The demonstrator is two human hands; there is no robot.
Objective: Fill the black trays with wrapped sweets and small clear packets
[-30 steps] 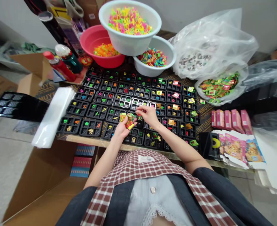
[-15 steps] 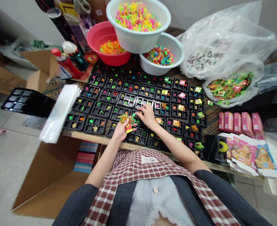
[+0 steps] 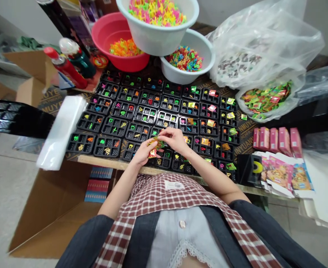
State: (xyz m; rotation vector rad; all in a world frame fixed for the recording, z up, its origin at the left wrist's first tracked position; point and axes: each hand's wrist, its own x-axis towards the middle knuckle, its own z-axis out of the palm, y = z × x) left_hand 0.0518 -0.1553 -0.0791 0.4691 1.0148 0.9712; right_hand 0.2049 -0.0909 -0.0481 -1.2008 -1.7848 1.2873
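My left hand (image 3: 143, 152) is closed around a bunch of small shiny packets (image 3: 153, 153) in green, yellow and red. My right hand (image 3: 175, 140) meets it from the right, thumb and fingers pinched on a packet at the top of that bunch. Both hands hover over the front rows of black compartment trays (image 3: 107, 146), which hold small coloured plastic pieces. Trays in the right-hand columns also carry single packets, such as an orange packet (image 3: 205, 141) and a green packet (image 3: 231, 166). The hands cover part of the trays beneath them.
Behind the trays stand a red basin (image 3: 136, 63), a raised pale basin (image 3: 159, 39) and a lower pale basin (image 3: 180, 77), all with plastic pieces. To the right are an open bag of packets (image 3: 267, 100) and pink boxes (image 3: 274, 139). Clear plastic sleeves (image 3: 61, 134) lie left.
My right hand has moved from above a tray to the packets in my left hand, and its fingers now pinch there. The view has shifted slightly.
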